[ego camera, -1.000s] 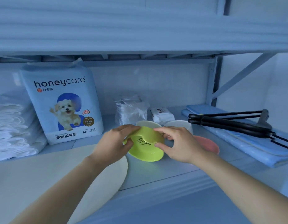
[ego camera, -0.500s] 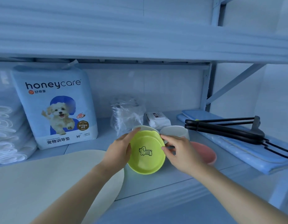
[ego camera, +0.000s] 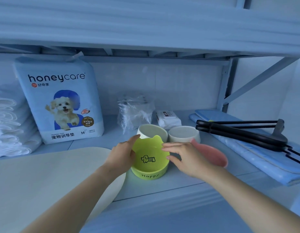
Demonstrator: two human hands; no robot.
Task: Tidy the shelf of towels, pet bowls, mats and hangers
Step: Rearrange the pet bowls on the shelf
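green bowl (ego camera: 148, 161): upright on shelf (ego camera: 179, 184), near edge
left hand (ego camera: 122, 157): fingers curled round bowl's left side
right hand (ego camera: 186, 158): fingers apart, tips at right rim

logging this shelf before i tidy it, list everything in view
green bowl: 1, lime, front middle
white bowls: 2, white, side by side behind it
pink bowl: 1, pink, right of the green bowl, partly hidden
pad pack: 1, light blue, standing back left
towels: 1 stack, white, far left
mat: 1, cream, front left
plastic bag: 1, clear, back middle
wipes pack: 1, white, beside the bag
blue mats: stack, count unclear, light blue, right
hangers: at least 2, black, on the blue mats
left hand: 1, cups the green bowl's left side
right hand: 1, fingertips at its right rim
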